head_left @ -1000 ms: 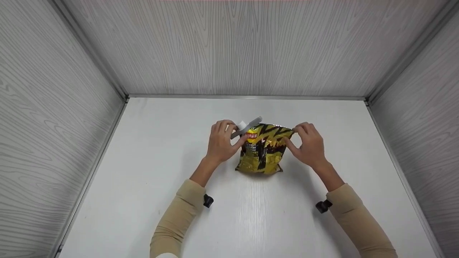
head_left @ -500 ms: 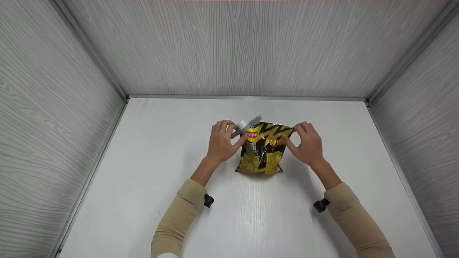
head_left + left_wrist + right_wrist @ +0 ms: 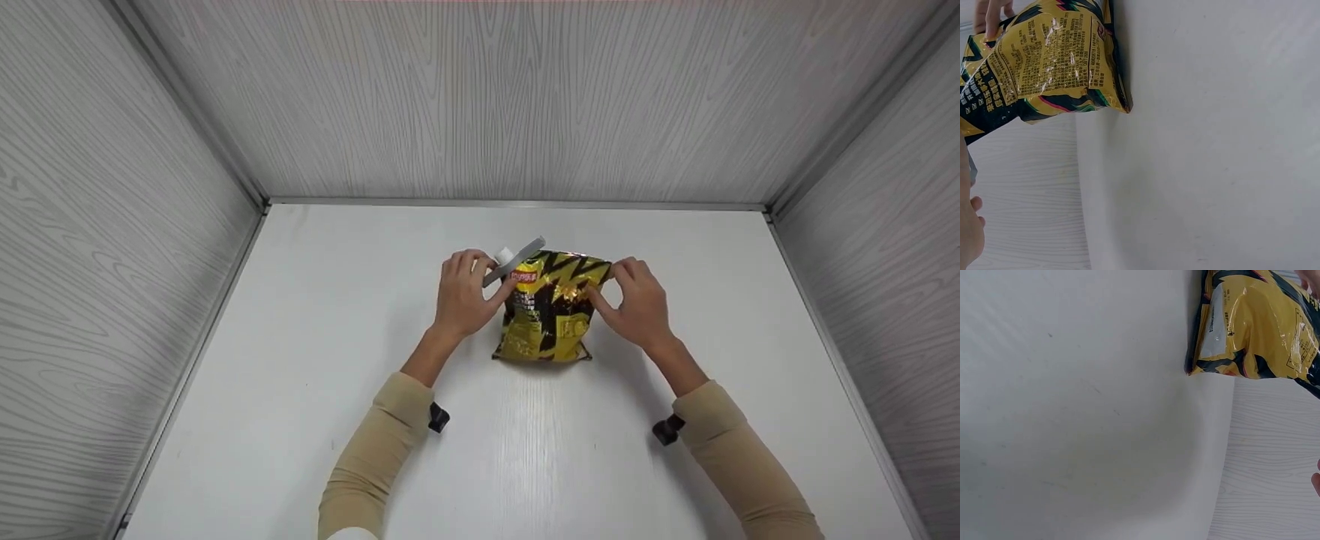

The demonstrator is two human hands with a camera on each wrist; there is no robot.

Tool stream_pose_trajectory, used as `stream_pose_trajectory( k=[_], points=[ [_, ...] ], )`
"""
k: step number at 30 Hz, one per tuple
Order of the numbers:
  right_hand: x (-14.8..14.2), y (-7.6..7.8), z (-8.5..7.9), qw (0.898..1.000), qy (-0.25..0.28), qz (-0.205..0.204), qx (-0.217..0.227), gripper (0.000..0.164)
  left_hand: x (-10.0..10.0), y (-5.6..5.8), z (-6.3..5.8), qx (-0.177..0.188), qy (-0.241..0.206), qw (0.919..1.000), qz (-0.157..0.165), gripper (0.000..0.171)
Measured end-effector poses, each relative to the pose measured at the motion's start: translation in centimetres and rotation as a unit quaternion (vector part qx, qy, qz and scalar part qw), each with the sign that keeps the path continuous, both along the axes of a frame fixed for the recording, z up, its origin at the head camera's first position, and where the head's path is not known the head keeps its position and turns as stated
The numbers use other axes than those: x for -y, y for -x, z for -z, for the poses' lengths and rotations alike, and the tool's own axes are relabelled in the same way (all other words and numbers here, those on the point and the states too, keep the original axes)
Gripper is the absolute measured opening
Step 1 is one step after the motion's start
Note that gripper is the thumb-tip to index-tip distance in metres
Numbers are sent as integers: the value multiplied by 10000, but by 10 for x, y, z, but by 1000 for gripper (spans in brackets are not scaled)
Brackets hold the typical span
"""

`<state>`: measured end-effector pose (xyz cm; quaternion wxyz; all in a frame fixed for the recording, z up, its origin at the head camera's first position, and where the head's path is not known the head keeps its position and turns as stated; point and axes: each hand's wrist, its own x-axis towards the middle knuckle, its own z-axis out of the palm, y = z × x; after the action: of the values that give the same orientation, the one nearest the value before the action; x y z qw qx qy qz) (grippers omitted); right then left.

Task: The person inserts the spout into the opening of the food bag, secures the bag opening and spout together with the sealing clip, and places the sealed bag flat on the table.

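A yellow-and-black foil snack bag point(image 3: 547, 319) stands upright on the white table, its bottom edge resting on the surface. My left hand point(image 3: 461, 296) pinches its upper left corner, thumb on the front. Between that thumb and the fingers it also holds a grey bar-shaped bag clip point(image 3: 523, 257) with a white cap point(image 3: 504, 256), slanting up past the bag's top edge. On the opposite corner, my right hand point(image 3: 639, 304) pinches the foil between thumb and fingers. Printed text covers the bag point(image 3: 1053, 53) in the left wrist view. The left fingers behind the clip are partly hidden.
Grey wood-grain panels point(image 3: 480, 105) enclose the white tabletop point(image 3: 337, 315) at the back and both sides. A metal strip point(image 3: 420, 202) runs along the table's rear edge. Small black cameras point(image 3: 439, 418) sit at both wrists.
The bag's top edge has risen slightly and straightened. My right hand has shifted a little left and up with its corner; the clip has risen slightly while my left hand stays nearly still.
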<state>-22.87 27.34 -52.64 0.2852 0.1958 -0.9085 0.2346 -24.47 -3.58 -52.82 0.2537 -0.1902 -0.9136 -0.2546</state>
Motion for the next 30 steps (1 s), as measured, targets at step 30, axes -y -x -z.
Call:
stream_pose_trajectory(
  k=[30],
  points=[
    [3,14,5,9995,-126,-5,280,37,-1,11,5,456,289,9984,-148,54]
  ],
)
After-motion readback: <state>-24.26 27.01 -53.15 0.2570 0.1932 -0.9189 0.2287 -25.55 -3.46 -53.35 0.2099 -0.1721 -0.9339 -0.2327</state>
